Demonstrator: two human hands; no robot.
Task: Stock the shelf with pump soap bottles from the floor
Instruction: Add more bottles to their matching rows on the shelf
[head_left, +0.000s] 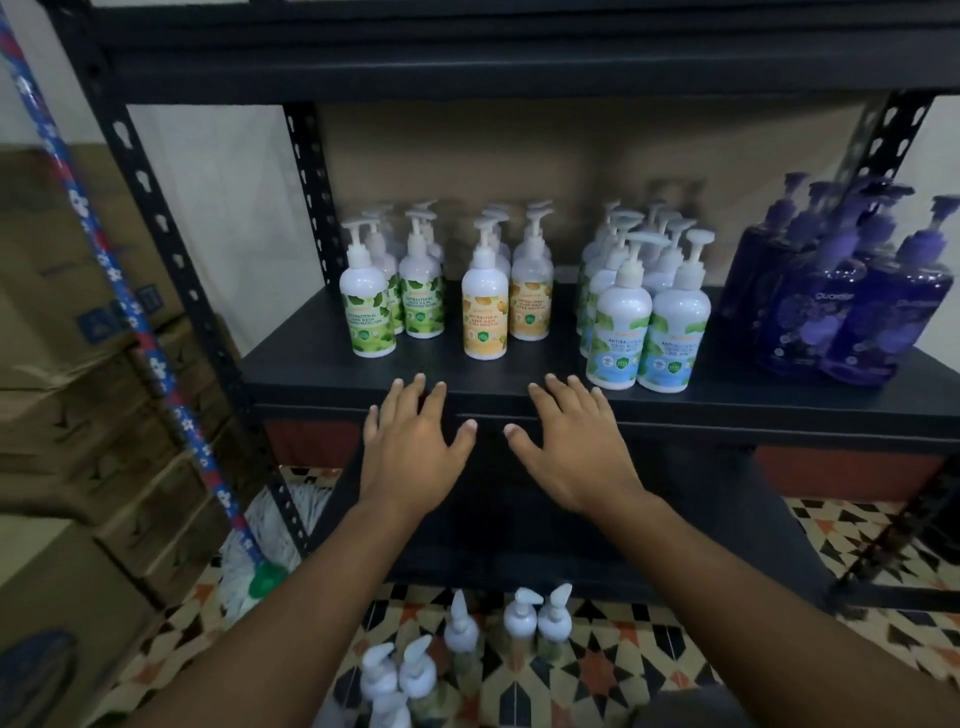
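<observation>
On the black shelf (322, 358) stand rows of white pump soap bottles: green-labelled ones (367, 306) at the left, yellow-labelled ones (484, 312) in the middle, blue-labelled ones (618, 327) to the right, and dark purple bottles (831, 306) at the far right. Several more white pump bottles (462, 639) stand on the patterned floor below. My left hand (410, 447) and my right hand (576, 447) are spread flat, fingers straight, in front of the shelf's front edge, holding nothing.
Stacked cardboard boxes (78, 364) fill the left side. A mop with a blue flowered handle (135, 322) leans against the black shelf upright (171, 260). A lower shelf board (571, 519) lies under my hands. Tiled floor (623, 665) extends to the right.
</observation>
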